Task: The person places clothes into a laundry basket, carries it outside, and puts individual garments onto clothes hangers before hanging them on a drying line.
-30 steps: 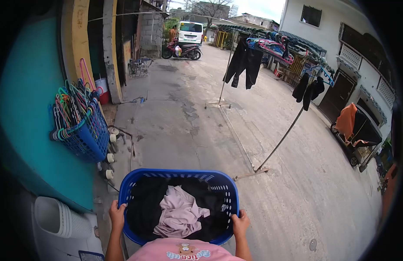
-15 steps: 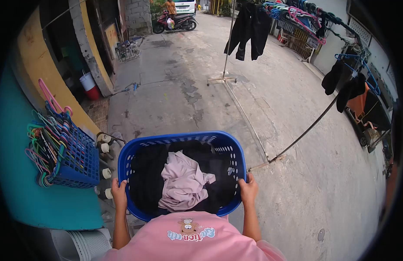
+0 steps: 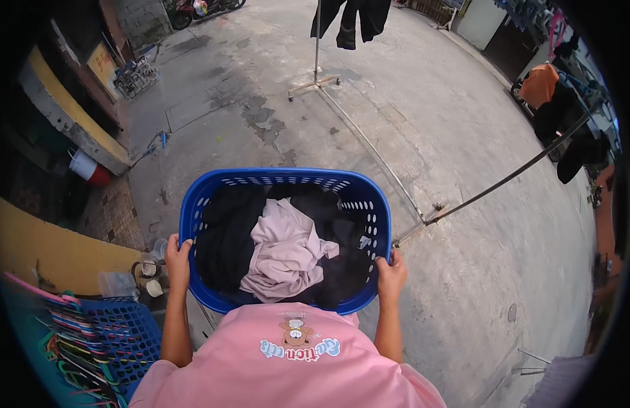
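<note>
Out on the far left, nearer the body than the left hand, there's a bunch of coloured hangers (image 3: 73,343), crowded against a blue perforated basket (image 3: 135,330). Beyond that hand, further out to its left, a white-and-red bucket (image 3: 90,168) sits tilted in view by the doorway.

Now the left hand (image 3: 177,262) itself: closed at the near left side of the blue laundry basket (image 3: 285,174), thumb up by the rim, fingers curled and partly hidden. The basket hangs level between both hands, just in front of the pink shirt (image 3: 288,367). Black clothes (image 3: 223,238) fill it, those on this side lying just right of the left hand, and a crumpled pale pink cloth (image 3: 284,248) tops the pile, midway between the hands.

Well ahead of the hands, black trousers (image 3: 359,22) hang at the metal rack (image 3: 317,85). And here's the right hand (image 3: 391,275), closed on the basket's right side, thumb against the rim; one foot of the rack shows just beyond it. Far out to its right, an orange cover (image 3: 538,85).
</note>
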{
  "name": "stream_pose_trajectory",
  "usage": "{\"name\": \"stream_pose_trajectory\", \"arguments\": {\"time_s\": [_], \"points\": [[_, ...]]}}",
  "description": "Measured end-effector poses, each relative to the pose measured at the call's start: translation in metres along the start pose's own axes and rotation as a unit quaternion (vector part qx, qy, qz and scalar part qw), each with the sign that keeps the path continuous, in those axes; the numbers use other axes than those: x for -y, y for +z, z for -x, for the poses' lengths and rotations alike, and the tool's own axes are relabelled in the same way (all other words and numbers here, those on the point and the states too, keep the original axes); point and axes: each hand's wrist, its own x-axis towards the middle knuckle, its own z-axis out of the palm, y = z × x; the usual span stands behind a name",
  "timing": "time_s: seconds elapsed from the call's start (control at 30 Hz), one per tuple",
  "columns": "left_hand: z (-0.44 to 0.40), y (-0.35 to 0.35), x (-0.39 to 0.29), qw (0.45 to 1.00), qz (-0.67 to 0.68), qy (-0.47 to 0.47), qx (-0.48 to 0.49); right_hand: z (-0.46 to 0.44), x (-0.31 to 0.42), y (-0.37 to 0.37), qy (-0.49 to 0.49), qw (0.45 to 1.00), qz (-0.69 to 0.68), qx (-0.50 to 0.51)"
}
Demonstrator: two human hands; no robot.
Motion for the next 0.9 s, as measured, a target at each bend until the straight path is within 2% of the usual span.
{"name": "stream_pose_trajectory", "arguments": {"time_s": [0.13, 0.17, 0.27, 0.33, 0.43, 0.57, 0.63, 0.7, 0.8, 0.9], "points": [[-0.078, 0.055, 0.003, 0.999, -0.012, 0.019, 0.029, -0.061, 0.007, 0.033, 0.042, 0.998, 0.037, -0.013], [-0.096, 0.066, 0.006, 0.999, -0.026, 0.018, 0.032, -0.074, 0.004, 0.041, 0.060, 0.998, 0.010, -0.012], [-0.149, 0.113, -0.006, 0.997, -0.056, 0.026, 0.037, -0.130, 0.015, 0.068, 0.043, 0.997, 0.055, -0.042], [-0.190, 0.144, -0.017, 0.996, -0.069, 0.045, 0.036, -0.163, 0.012, 0.082, 0.065, 0.997, 0.035, -0.039], [-0.209, 0.174, -0.040, 0.995, -0.085, 0.041, 0.039, -0.196, 0.033, 0.086, 0.055, 0.993, 0.097, -0.048], [-0.258, 0.216, -0.019, 0.997, -0.056, 0.024, 0.053, -0.246, 0.033, 0.105, 0.063, 0.986, 0.141, -0.061], [-0.289, 0.247, -0.019, 0.993, -0.091, 0.028, 0.065, -0.277, 0.033, 0.116, 0.068, 0.984, 0.154, -0.056], [-0.321, 0.263, -0.021, 0.990, -0.104, 0.029, 0.091, -0.284, 0.027, 0.135, 0.070, 0.979, 0.156, -0.113], [-0.379, 0.295, -0.026, 0.976, -0.164, 0.035, 0.140, -0.297, 0.034, 0.162, 0.091, 0.976, 0.149, -0.129], [-0.426, 0.339, -0.037, 0.960, -0.207, 0.098, 0.162, -0.313, 0.024, 0.175, 0.089, 0.974, 0.123, -0.169]]}}
